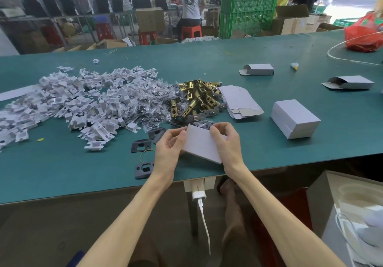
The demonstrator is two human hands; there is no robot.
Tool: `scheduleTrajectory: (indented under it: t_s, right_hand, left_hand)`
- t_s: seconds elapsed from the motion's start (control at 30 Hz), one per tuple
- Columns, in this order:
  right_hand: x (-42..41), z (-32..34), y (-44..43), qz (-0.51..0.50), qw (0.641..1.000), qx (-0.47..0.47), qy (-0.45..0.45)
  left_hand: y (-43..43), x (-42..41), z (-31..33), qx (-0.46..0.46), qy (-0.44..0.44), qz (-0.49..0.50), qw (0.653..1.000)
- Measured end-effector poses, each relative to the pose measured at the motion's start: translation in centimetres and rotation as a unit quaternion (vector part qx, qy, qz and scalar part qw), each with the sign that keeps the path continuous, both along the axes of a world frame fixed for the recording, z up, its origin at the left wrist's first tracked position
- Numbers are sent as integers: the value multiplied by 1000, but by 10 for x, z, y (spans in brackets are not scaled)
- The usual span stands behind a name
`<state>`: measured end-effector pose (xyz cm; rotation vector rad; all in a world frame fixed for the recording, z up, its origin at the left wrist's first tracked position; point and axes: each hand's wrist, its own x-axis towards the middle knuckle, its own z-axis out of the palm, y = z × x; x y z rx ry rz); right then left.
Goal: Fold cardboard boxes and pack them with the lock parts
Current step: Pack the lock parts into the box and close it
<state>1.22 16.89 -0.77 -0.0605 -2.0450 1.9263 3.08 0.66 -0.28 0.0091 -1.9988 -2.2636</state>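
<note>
I hold a small white cardboard box point(202, 144) tilted over the near edge of the green table point(62, 173). My left hand point(169, 149) grips its left end and my right hand point(226, 142) grips its right end, fingers over the top edge. Behind it lies a heap of brass latch bolts point(196, 98). Flat unfolded box blanks point(238, 100) are stacked to their right. Dark strike plates point(141, 145) lie left of my left hand. A big pile of white paper inserts point(68, 102) and bagged screws point(145, 105) spreads across the left.
Two closed white boxes point(294, 119) are stacked at the right. Two open-ended boxes point(258, 69) point(350, 82) lie farther back. A red plastic bag point(364, 32) sits at the far right. A charger with cable point(199, 196) hangs under the table edge. People work behind, near green crates point(248, 3).
</note>
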Motion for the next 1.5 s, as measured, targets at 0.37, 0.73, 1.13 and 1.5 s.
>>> scheduleTrajectory:
  t_s: [0.37,0.73,1.13,1.5]
  right_hand:
    - [1,0,1,1,1000,-5,0]
    - [7,7,-1,28,1000,-3,-8]
    - [8,8,0,53,999,-6,-10]
    - [6,7,-2,57,998,31,-14]
  left_hand:
    - [0,-3,-3,-7,-27,26,999]
    - [0,-3,0,33,-16,-8,999]
    - [3,-3,-2,7,-28,39,999]
    - [2,-5,-6,-84,-2,-15,996]
